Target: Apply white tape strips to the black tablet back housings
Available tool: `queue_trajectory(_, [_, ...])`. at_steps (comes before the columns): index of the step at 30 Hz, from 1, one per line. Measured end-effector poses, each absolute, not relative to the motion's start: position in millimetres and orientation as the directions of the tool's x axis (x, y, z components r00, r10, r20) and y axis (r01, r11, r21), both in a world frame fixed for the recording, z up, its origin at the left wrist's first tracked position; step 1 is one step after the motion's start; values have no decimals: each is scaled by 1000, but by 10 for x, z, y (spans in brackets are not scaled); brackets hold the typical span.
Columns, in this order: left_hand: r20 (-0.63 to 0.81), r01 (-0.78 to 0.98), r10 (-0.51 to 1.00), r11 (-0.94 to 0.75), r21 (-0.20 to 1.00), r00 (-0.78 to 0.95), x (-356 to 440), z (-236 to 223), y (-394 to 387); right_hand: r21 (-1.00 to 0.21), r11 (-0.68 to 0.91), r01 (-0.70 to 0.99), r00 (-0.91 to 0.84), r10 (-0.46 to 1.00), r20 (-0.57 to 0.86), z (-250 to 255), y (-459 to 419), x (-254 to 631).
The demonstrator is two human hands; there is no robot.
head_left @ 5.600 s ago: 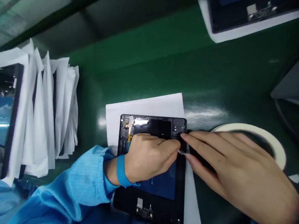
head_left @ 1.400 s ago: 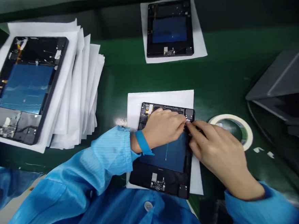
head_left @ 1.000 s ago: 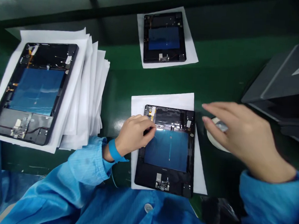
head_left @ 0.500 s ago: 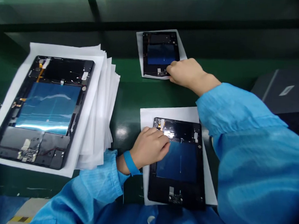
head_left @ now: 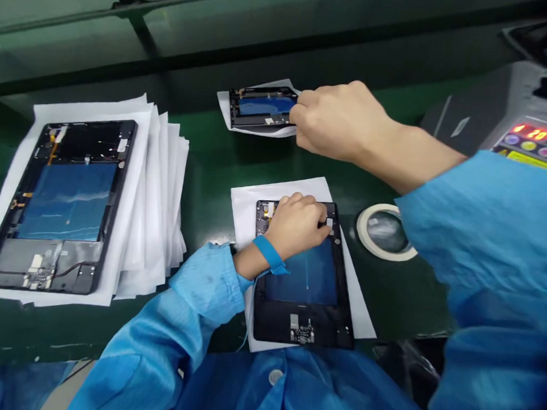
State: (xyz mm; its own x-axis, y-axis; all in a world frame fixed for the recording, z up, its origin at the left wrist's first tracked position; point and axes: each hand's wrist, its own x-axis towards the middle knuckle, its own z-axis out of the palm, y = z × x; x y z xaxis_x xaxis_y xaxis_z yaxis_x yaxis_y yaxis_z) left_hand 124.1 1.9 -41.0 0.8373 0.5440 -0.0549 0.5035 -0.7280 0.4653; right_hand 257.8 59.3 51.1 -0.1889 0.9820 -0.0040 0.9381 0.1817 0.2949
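An opened tablet (head_left: 300,322) with blue-covered battery and a small circuit board lies on white sheeting (head_left: 355,304) in front of me. My left hand (head_left: 297,225) is over its upper part, fingers curled closed; what they pinch, if anything, is hidden. Farther back, a second opened tablet (head_left: 266,106) with white sheeting under it looks tilted, a dark shadow below. My right hand (head_left: 338,122) is closed at its right edge, gripping it there; the fingertips are hidden behind the hand.
At left, another opened tablet (head_left: 68,200) tops a stack of white sheets (head_left: 160,222). A roll of cream tape (head_left: 365,233) lies right of the near tablet. Behind my right sleeve stands a grey machine (head_left: 519,97) with a lit red display and coloured buttons.
The far tablet has tipped so its face looks flatter, with my right hand at its right edge. My left hand has shifted up and right over the near tablet. The camera view has turned right.
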Motion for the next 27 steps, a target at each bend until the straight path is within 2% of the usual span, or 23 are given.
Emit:
queue_trajectory(14, [-30,647,704,-634,425,709,1351,-443,-155,352,147,924,-175,983,49,935,-360,2568])
queue_trajectory(22, [-36,610,670,-652,450,742,1283,-419,-92,421,136,897,-252,939,233,905,-678,2689])
queue_trajectory(27, [9,604,673,-669,432,740,1272,-477,-93,392,153,907,-263,933,244,907,-712,2680])
